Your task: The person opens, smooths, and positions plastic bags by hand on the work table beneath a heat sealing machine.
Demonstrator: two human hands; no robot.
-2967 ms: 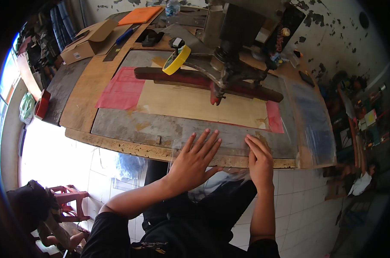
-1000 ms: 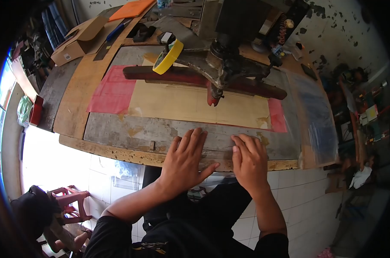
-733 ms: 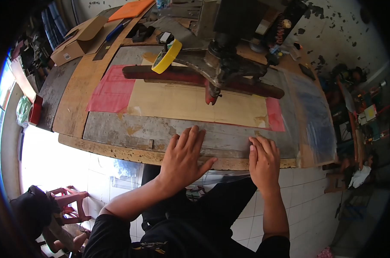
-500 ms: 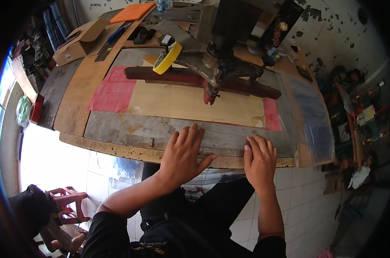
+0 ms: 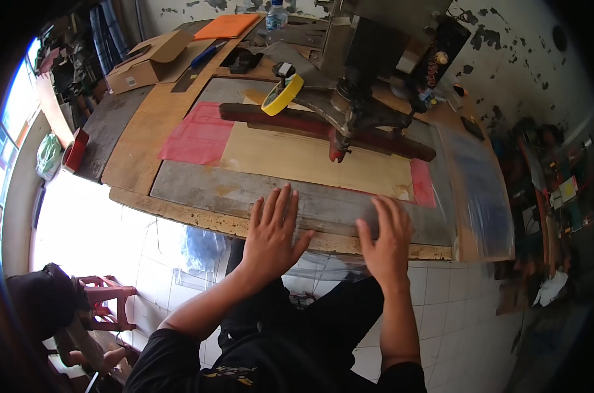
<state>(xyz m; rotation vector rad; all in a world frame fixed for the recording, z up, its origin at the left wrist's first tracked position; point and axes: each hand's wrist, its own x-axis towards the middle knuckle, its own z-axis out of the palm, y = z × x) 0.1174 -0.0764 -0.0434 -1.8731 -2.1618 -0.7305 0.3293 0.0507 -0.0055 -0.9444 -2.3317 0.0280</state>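
My left hand (image 5: 272, 229) lies flat at the front edge of the grey metal plate (image 5: 198, 187), fingers spread and nothing in them. To its right, my right hand (image 5: 385, 239) is slightly blurred, with its thumb apart from the fingers; it holds nothing. Beyond both hands a tan sheet (image 5: 297, 160) lies on the plate, with red tape (image 5: 195, 134) over its left end and more red tape (image 5: 423, 182) at the right. Above the sheet sits the long dark red bar (image 5: 277, 122) of a press. A yellow tape roll (image 5: 282, 95) hangs on the press arm.
An open cardboard box (image 5: 149, 62), an orange folder (image 5: 228, 26) and a water bottle (image 5: 276, 16) are at the back. Clear plastic sheeting (image 5: 477, 196) covers the right side. A red tape roll (image 5: 74, 150) is at the left edge. A red stool (image 5: 107, 301) stands below left.
My right hand has shifted left along the plate's edge, its thumb spreading. My left hand stays at the edge, its fingers a little straighter. The camera view has turned slightly left.
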